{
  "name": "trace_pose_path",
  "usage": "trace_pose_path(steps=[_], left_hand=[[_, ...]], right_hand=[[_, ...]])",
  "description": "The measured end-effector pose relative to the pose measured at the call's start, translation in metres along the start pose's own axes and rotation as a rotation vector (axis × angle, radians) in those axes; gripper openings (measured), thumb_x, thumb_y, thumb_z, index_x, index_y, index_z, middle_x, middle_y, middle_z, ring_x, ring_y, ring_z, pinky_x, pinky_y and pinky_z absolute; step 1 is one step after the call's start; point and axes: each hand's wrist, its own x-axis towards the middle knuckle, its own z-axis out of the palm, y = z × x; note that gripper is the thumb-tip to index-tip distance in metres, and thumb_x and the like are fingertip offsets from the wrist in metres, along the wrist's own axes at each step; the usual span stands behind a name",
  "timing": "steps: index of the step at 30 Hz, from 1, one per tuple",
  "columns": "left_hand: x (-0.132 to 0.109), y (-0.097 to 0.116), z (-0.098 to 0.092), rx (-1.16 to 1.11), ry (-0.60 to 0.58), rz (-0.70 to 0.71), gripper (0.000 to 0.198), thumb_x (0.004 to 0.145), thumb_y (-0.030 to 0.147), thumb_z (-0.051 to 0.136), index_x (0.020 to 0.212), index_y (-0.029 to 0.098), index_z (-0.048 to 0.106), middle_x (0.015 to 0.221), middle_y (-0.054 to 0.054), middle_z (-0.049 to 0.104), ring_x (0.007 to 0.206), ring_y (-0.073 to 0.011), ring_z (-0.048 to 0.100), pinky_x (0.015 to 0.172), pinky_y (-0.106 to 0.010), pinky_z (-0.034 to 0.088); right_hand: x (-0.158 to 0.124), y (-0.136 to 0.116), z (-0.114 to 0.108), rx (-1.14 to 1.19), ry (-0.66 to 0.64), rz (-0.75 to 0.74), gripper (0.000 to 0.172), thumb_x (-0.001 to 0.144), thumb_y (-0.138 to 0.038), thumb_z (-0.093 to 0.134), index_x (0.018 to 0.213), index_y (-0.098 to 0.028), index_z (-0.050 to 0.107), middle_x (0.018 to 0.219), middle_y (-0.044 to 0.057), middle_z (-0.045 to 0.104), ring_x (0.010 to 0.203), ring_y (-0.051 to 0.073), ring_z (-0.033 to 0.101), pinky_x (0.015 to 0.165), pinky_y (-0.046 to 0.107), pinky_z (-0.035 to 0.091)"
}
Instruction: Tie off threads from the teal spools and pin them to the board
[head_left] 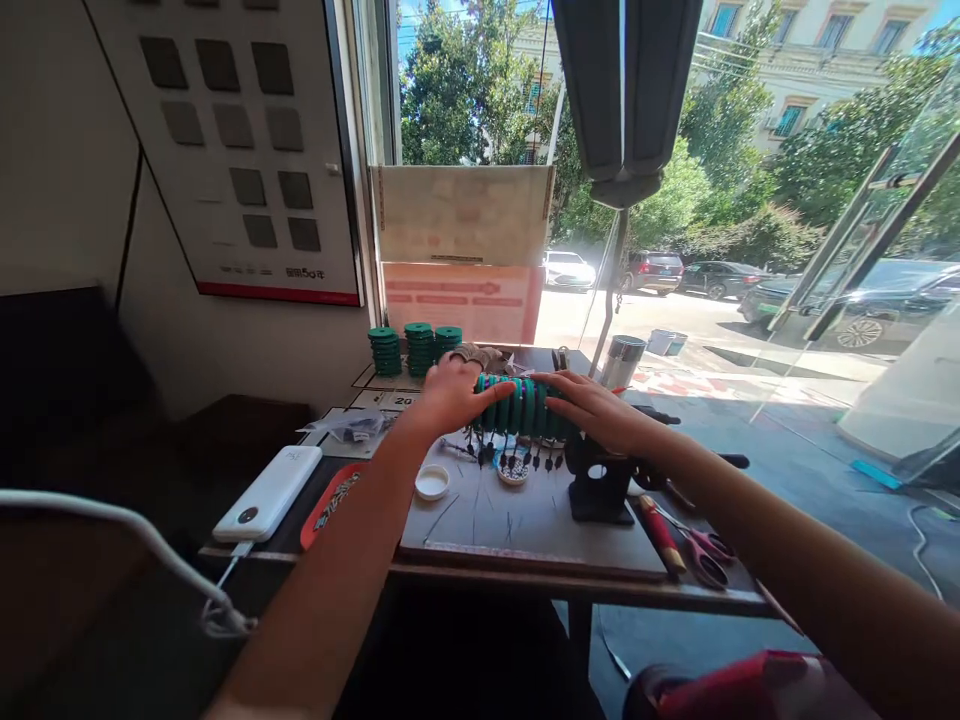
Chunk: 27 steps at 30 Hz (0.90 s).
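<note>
A row of green spools [529, 410] sits side by side in front of me, with short dark threads and small black ends hanging below. My left hand [452, 392] is at the left end, its thumb laid along the front and its fingers closed behind, partly hidden. Across the top of the right end rest the outstretched fingers of my right hand [596, 408]. A black stand [600, 490] is at the row's right end. Below the row are a white dish of small beads [513, 468] and a shallow white lid [433, 483].
Stacks of green spools [418, 350] stand at the back left. On the left lie a white power bank [268, 493] and an orange tray [319, 507] of small parts. Scissors [707, 558] and a red-handled tool [660, 535] lie right. A metal can [624, 360] stands behind, near the window.
</note>
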Motion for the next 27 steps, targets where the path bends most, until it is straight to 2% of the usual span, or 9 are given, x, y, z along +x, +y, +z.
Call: trace_pose_path(steps=[2,4,6,8,10,13,18,23,27], left_hand=[[0.013,-0.014,0.009,-0.048,-0.082,0.045,0.044,0.08,0.047,0.044,0.109,0.016,0.055,0.103,-0.008,0.061,0.1,-0.0238,0.053,0.086,-0.036,0.041],[0.013,-0.021,0.015,-0.079,-0.094,0.082,0.043,0.081,0.047,0.043,0.109,0.015,0.055,0.102,-0.007,0.062,0.098,-0.0211,0.055,0.085,-0.032,0.042],[0.008,-0.024,0.019,-0.105,-0.066,0.108,0.045,0.082,0.046,0.043,0.111,0.014,0.053,0.107,-0.008,0.06,0.103,-0.0205,0.052,0.089,-0.03,0.039],[0.004,-0.024,0.02,-0.13,-0.025,0.123,0.046,0.081,0.045,0.044,0.112,0.013,0.053,0.111,-0.009,0.058,0.106,-0.0208,0.049,0.092,-0.031,0.036],[0.003,-0.023,0.022,-0.152,-0.002,0.137,0.045,0.081,0.045,0.045,0.111,0.013,0.054,0.11,-0.009,0.059,0.105,-0.0208,0.05,0.091,-0.031,0.037],[0.004,-0.023,0.024,-0.161,0.009,0.141,0.044,0.081,0.045,0.045,0.111,0.013,0.054,0.109,-0.008,0.059,0.104,-0.0214,0.05,0.091,-0.032,0.037],[0.001,-0.025,0.027,-0.161,0.027,0.12,0.045,0.08,0.044,0.047,0.113,0.015,0.052,0.113,-0.008,0.056,0.108,-0.0228,0.048,0.095,-0.034,0.035],[-0.002,-0.026,0.028,-0.158,0.048,0.139,0.045,0.08,0.044,0.047,0.114,0.016,0.051,0.112,-0.007,0.055,0.107,-0.0218,0.048,0.094,-0.033,0.035],[-0.005,-0.024,0.028,-0.149,0.058,0.157,0.045,0.08,0.044,0.047,0.115,0.017,0.05,0.114,-0.008,0.052,0.109,-0.0218,0.046,0.094,-0.032,0.035]], right_hand=[[-0.004,0.003,-0.008,0.02,0.071,0.014,0.045,0.086,-0.041,0.035,0.128,-0.026,0.037,0.126,0.008,0.046,0.116,0.023,0.043,0.094,0.041,0.037],[-0.02,0.01,-0.016,0.016,0.293,0.116,0.045,0.083,-0.042,0.039,0.125,-0.024,0.041,0.123,0.009,0.049,0.112,0.024,0.046,0.092,0.042,0.038],[-0.045,0.023,-0.019,-0.034,0.578,0.341,0.042,0.081,-0.041,0.04,0.117,-0.021,0.048,0.113,0.01,0.056,0.105,0.026,0.051,0.088,0.044,0.039],[-0.073,0.036,-0.014,-0.126,0.692,0.586,0.04,0.079,-0.042,0.04,0.108,-0.018,0.055,0.104,0.011,0.061,0.1,0.029,0.053,0.084,0.046,0.04],[-0.096,0.048,-0.002,-0.229,0.537,0.717,0.044,0.077,-0.046,0.04,0.103,-0.016,0.059,0.1,0.014,0.062,0.099,0.032,0.053,0.081,0.048,0.04],[-0.109,0.057,0.018,-0.382,0.323,0.741,0.049,0.074,-0.051,0.041,0.101,-0.016,0.061,0.099,0.014,0.064,0.1,0.034,0.052,0.083,0.052,0.037],[-0.097,0.058,0.025,-0.506,0.344,0.721,0.038,0.071,-0.049,0.044,0.091,-0.022,0.064,0.103,0.009,0.064,0.107,0.036,0.048,0.088,0.059,0.028],[-0.088,0.06,0.019,-0.389,0.312,0.748,0.032,0.066,-0.036,0.05,0.087,-0.019,0.067,0.092,0.009,0.067,0.093,0.029,0.058,0.082,0.047,0.04],[-0.089,0.062,0.017,-0.337,0.283,0.798,0.033,0.066,-0.034,0.05,0.09,-0.021,0.068,0.083,0.008,0.068,0.082,0.029,0.062,0.069,0.043,0.045]])
